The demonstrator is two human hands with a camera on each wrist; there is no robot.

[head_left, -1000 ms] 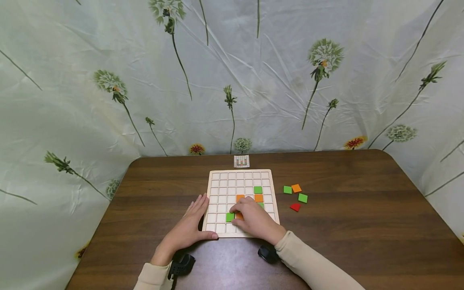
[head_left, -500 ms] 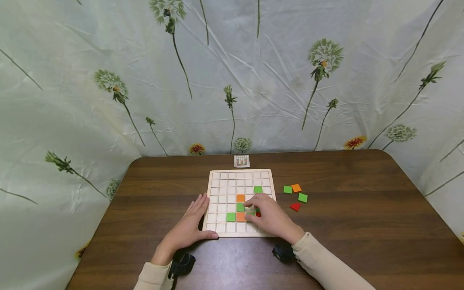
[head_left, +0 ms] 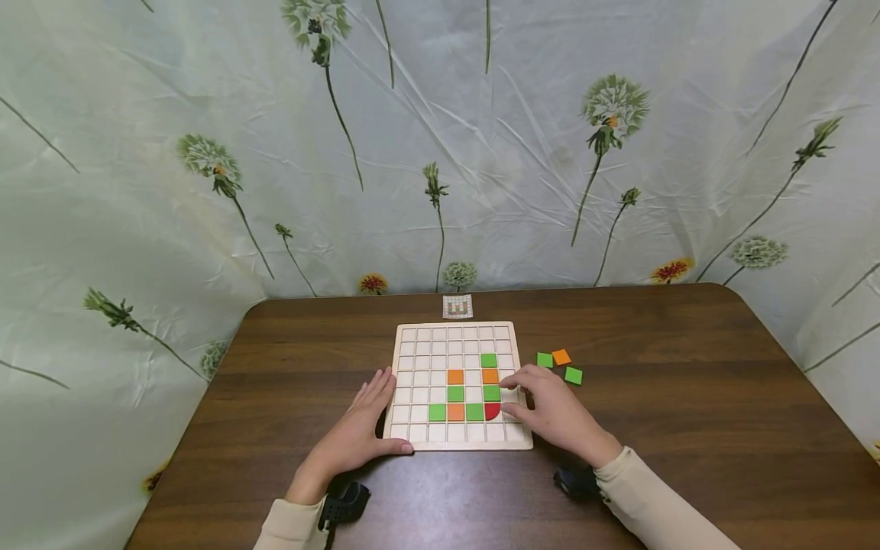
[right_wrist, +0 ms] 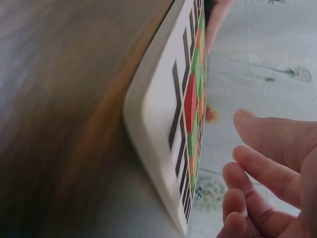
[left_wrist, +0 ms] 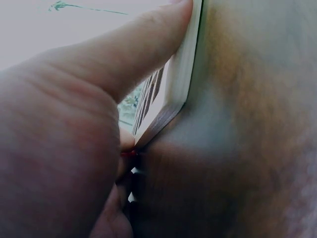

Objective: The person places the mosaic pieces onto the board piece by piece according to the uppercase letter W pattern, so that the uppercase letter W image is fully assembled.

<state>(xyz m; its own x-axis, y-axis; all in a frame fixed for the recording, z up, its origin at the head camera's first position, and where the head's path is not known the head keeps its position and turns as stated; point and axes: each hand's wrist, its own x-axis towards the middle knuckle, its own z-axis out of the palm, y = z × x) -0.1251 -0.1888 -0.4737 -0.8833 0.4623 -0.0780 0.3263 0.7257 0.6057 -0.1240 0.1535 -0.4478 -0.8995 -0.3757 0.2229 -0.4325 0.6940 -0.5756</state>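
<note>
A: Getting how far along?
B: Judging it well past halfway. Counting nine seated tiles (head_left: 474,412) in the grid board (head_left: 440,362), lower centre of frame: five green, three orange, plus one round-cornered red tile (head_left: 492,412).

A: Leaving what?
B: Seeing three loose tiles (head_left: 574,376) lying right of the board, right of frame centre: two green, one orange. Estimating three placements left, assuming all belonging on the grid.

A: Matching the small printed card (head_left: 457,306)?
B: Not telling. Sitting above the board, centre of frame, printing too small to compare cell by cell.

A: Carrying anything in the right hand (head_left: 553,409)?
B: Carrying no visible tile. Hovering around the board's right edge near the red tile, holding fingers loosely bent, keeping thumb apart from fingertips. Not telling whether touching.

A: Doing what with the left hand (head_left: 352,431)?
B: Lying along the board's left edge, fingers straight, resting thumb on the near rim. Gripping no tile; apparently steadying.
</note>
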